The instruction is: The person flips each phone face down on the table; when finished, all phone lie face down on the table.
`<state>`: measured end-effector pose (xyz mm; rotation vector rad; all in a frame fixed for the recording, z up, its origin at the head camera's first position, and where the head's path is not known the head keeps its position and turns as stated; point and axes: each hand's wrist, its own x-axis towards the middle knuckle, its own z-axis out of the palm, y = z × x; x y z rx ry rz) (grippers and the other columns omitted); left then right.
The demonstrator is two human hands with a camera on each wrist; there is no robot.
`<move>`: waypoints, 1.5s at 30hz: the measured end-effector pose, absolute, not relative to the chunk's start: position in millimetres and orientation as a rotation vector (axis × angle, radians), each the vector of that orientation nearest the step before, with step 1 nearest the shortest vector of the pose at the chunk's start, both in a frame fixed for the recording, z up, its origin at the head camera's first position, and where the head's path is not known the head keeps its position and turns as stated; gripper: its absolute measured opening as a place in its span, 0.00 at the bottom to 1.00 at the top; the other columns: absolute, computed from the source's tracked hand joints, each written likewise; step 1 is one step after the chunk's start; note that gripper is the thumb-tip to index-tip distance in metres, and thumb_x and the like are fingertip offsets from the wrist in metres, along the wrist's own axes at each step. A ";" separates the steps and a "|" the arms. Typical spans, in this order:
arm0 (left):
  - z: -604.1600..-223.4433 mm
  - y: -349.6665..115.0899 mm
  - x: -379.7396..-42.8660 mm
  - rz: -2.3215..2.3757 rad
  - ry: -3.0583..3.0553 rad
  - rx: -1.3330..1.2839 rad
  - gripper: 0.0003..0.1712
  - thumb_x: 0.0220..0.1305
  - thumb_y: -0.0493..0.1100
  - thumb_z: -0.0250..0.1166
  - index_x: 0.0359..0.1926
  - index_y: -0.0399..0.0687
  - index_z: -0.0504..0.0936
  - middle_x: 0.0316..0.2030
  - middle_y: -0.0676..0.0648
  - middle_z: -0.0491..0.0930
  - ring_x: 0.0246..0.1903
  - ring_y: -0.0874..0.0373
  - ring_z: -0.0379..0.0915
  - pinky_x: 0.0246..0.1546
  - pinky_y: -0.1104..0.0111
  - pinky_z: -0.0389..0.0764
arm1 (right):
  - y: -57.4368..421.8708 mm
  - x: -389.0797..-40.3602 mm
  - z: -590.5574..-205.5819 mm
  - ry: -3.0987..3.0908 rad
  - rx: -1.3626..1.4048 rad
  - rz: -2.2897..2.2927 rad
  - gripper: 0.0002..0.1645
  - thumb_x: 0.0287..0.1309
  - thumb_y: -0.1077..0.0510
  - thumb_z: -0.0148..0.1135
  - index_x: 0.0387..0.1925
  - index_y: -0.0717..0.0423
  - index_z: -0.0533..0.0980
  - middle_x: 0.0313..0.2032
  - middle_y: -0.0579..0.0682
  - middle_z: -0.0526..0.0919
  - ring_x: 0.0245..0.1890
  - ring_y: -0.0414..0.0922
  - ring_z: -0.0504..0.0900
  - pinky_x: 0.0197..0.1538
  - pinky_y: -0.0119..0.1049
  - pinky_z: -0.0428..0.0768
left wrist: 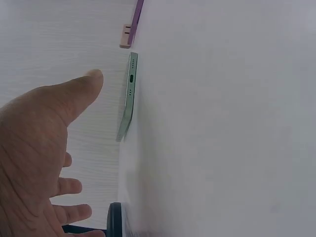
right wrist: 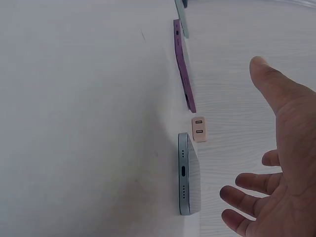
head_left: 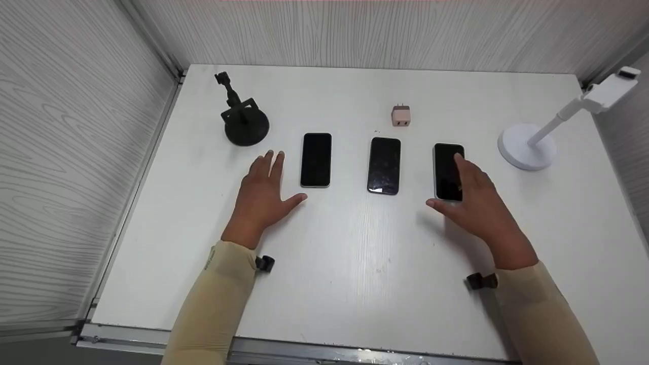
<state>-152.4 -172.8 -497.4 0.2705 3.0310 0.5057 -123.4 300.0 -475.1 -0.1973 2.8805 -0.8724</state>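
Note:
Three phones lie face up in a row on the white table [head_left: 350,263]. My left hand [head_left: 260,200], thumb spread, is just left of the left phone [head_left: 316,160], whose green edge [left wrist: 131,91] shows in the left wrist view. Over the right phone [head_left: 447,172] hovers my right hand [head_left: 476,203], its fingers overlapping that phone's right side in the head view. This phone has a pale blue edge [right wrist: 183,173] in the right wrist view. Between them lies the middle phone [head_left: 384,166], purple along its side [right wrist: 181,66]. Neither hand holds anything.
A pink two-port charger [head_left: 401,116] stands behind the middle phone. The black stand [head_left: 247,124] is at the back left, beyond my left fingers. At the right is a white phone stand [head_left: 527,147]. Grained panels [head_left: 355,33] wall the table's back and sides.

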 end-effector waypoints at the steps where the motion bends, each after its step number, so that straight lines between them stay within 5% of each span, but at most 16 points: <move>1: -497.5 -171.6 -152.9 0.509 3.031 0.277 0.65 0.69 0.73 0.68 0.89 0.47 0.48 0.87 0.36 0.51 0.86 0.36 0.46 0.80 0.38 0.65 | 298.2 -124.3 -474.6 2.875 -0.197 -0.874 0.74 0.62 0.24 0.72 0.91 0.44 0.39 0.86 0.65 0.51 0.85 0.69 0.51 0.81 0.74 0.58; 28: -504.5 -155.5 -159.2 0.515 2.993 0.326 0.64 0.70 0.75 0.66 0.90 0.48 0.48 0.86 0.37 0.53 0.85 0.37 0.50 0.81 0.39 0.64 | 228.1 -146.9 -484.3 2.883 -0.462 -0.838 0.71 0.64 0.24 0.70 0.90 0.49 0.43 0.85 0.64 0.56 0.85 0.68 0.54 0.83 0.73 0.52; 36: -507.2 -151.1 -162.0 0.545 2.979 0.324 0.64 0.69 0.76 0.66 0.90 0.49 0.48 0.87 0.38 0.53 0.85 0.37 0.50 0.81 0.40 0.64 | 206.4 -149.7 -485.2 2.846 -0.522 -0.884 0.72 0.62 0.24 0.73 0.90 0.47 0.43 0.84 0.64 0.58 0.84 0.67 0.58 0.83 0.68 0.61; 45: -508.9 -149.3 -165.3 0.563 2.968 0.340 0.64 0.69 0.75 0.67 0.89 0.48 0.50 0.87 0.38 0.53 0.85 0.38 0.51 0.82 0.40 0.64 | 192.9 -152.5 -485.5 2.819 -0.541 -0.883 0.72 0.61 0.22 0.72 0.90 0.41 0.42 0.86 0.59 0.54 0.84 0.67 0.56 0.83 0.70 0.58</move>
